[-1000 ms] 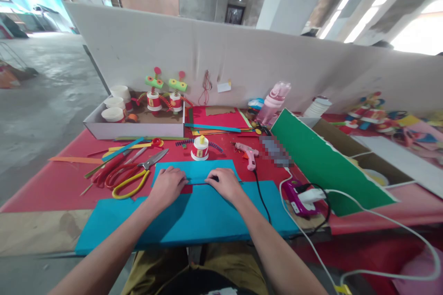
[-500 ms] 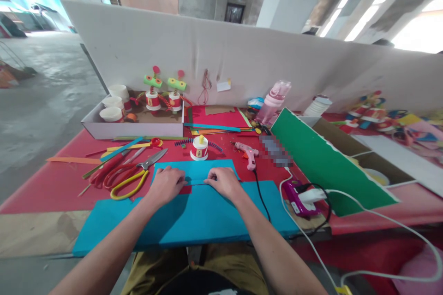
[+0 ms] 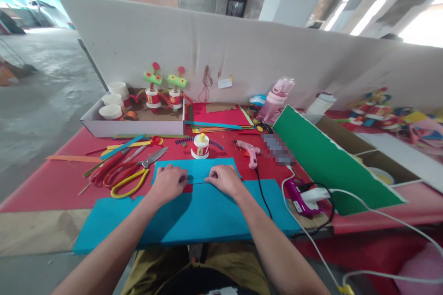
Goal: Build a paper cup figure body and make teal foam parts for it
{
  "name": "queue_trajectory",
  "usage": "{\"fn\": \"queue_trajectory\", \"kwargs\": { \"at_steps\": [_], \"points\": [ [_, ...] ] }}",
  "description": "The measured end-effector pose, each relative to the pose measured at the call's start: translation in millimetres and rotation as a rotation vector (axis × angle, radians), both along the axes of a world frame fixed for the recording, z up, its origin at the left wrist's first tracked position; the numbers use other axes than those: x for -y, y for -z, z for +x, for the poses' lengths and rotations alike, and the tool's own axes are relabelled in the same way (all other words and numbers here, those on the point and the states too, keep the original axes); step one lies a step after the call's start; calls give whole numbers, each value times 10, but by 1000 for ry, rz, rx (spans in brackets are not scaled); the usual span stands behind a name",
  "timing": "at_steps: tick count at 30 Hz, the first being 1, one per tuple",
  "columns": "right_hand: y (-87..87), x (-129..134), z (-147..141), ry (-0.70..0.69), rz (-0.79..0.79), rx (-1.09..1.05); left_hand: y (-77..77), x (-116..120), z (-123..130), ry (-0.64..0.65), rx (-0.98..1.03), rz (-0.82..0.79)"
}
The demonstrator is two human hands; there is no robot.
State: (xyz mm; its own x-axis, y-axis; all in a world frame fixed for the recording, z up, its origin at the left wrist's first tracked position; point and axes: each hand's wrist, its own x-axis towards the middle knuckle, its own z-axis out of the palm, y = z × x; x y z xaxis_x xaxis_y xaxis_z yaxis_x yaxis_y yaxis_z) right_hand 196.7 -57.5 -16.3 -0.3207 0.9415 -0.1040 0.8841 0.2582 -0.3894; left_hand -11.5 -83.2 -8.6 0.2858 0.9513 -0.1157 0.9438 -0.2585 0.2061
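A sheet of blue paper (image 3: 200, 166) lies in front of me, its near edge turned up in a narrow fold. My left hand (image 3: 169, 183) is closed on that edge at the left, fingers curled. At the right, my right hand (image 3: 225, 179) pinches the same edge between thumb and fingers. Beneath and nearer to me is a larger blue piece (image 3: 194, 221) along the table's front. Just beyond the sheet stands a white paper cup (image 3: 200, 147) with a red band, a yellow top and coiled paper arms.
Scissors (image 3: 152, 159) with red and yellow handles lie left. A pink glue gun (image 3: 252, 152) and its black cord lie right, near a purple power strip (image 3: 301, 200). A white box (image 3: 138, 129) holds cups and figures; a green-sided box (image 3: 332, 170) stands right.
Both hands stay on the folded edge with barely any movement. The view has shifted slightly.
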Motion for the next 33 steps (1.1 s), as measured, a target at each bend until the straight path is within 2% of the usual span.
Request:
{"fn": "queue_trajectory", "kwargs": {
  "at_steps": [7, 14, 16, 20, 22, 33],
  "points": [
    [15, -14, -5, 2, -4, -4, -19, -16, -3, 8, 4, -16],
    [-29, -17, -17, -4, -6, 47, 40, -18, -6, 15, -23, 22],
    [-35, -19, -22, -10, -10, 42, 58, 4, -14, 58, 21, 73],
    [-39, -22, -38, -11, 3, 32, 66, 81, -26, 250, 113, 151],
    [-45, -19, -17, -15, 0, 16, 63, 112, -30, 303, 108, 157],
    [32, 32, 643, 109, 7, -195, 105, 75, -37, 333, -11, 150]
  ]
}}
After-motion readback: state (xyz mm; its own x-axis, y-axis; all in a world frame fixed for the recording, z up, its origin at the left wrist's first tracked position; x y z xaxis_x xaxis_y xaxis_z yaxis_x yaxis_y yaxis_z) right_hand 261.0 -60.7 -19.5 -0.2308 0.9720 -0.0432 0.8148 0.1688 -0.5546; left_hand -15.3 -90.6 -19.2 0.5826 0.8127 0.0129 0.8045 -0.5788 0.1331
